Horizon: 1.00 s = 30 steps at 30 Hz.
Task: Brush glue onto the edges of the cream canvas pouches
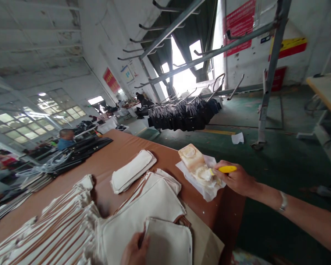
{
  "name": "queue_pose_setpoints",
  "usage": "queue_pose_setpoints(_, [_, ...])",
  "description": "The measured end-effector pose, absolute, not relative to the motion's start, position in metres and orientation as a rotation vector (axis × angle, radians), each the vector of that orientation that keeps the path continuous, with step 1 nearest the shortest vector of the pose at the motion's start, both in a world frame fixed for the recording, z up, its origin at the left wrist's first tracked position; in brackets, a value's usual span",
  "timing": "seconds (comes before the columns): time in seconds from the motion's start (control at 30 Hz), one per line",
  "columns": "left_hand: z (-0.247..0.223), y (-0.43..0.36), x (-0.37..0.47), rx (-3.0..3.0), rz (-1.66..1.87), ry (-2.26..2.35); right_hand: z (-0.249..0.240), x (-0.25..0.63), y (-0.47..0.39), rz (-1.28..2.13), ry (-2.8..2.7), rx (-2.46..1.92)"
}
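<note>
My right hand [238, 179] is closed around a yellow-handled brush [227, 169]. The brush's tip rests in whitish paste in an open, smeared plastic container [193, 157], which lies on a crumpled white sheet [208, 194] near the table's edge. At the bottom, my left hand [136, 249] pinches the left edge of a cream-coloured, round-cornered fabric panel [169, 241]. That panel overlaps larger cream panels [143, 202] with brown edges. Beneath them part of a tan board [204, 235] shows.
On the brown table [113, 151] sit a small stack of cream pieces [132, 171] and long rows of cream panels [57, 224]. Black pieces [82, 152] lie at the far left edge. Beyond stands a metal rack [270, 66] with hanging black items [182, 117]. A person [66, 141] is further back.
</note>
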<state>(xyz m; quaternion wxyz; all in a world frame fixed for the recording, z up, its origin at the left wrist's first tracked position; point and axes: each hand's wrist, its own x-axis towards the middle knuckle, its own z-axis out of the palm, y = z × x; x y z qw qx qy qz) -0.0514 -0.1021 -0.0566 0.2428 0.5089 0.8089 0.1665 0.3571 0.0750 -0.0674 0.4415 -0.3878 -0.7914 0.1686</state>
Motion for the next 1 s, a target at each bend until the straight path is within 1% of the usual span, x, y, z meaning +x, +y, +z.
queue_pose_setpoints(0.07, [-0.054,-0.105,-0.04,1.287,0.682,2.143,-0.07,0.356,0.069,0.403,-2.115,-0.803])
queue_pose_setpoints(0.13, [-0.05,-0.108,-0.028,1.159,0.87,2.072,-0.076,0.359,0.063,0.312,-2.273,-0.636])
queue_pose_setpoints(0.2, [-0.045,-0.112,-0.015,1.03,0.997,1.974,-0.08,0.364,0.058,0.22,-2.359,-0.559])
queue_pose_setpoints(0.27, [-0.039,-0.116,-0.003,0.924,1.074,1.865,-0.079,0.368,0.051,0.275,-2.326,-0.557])
queue_pose_setpoints(0.4, [-0.025,-0.121,0.017,0.88,1.115,1.745,-0.054,0.353,0.029,0.619,-1.974,-0.761])
queue_pose_setpoints(0.5, [-0.018,-0.125,0.028,0.909,1.105,1.702,-0.032,0.327,0.012,1.037,-1.676,-0.9])
queue_pose_setpoints(0.6, [-0.014,-0.13,0.037,0.941,1.098,1.668,-0.018,0.3,0.0,1.356,-1.422,-0.812])
queue_pose_setpoints(0.7, [-0.014,-0.133,0.044,1.005,1.099,1.671,-0.008,0.278,-0.009,1.505,-1.301,-0.723])
queue_pose_setpoints(0.83, [-0.014,-0.135,0.053,1.125,1.111,1.696,0.004,0.257,-0.016,1.544,-1.332,-0.705])
queue_pose_setpoints(1.0, [-0.014,-0.137,0.059,1.234,1.13,1.656,0.008,0.25,-0.01,1.322,-1.521,-0.697])
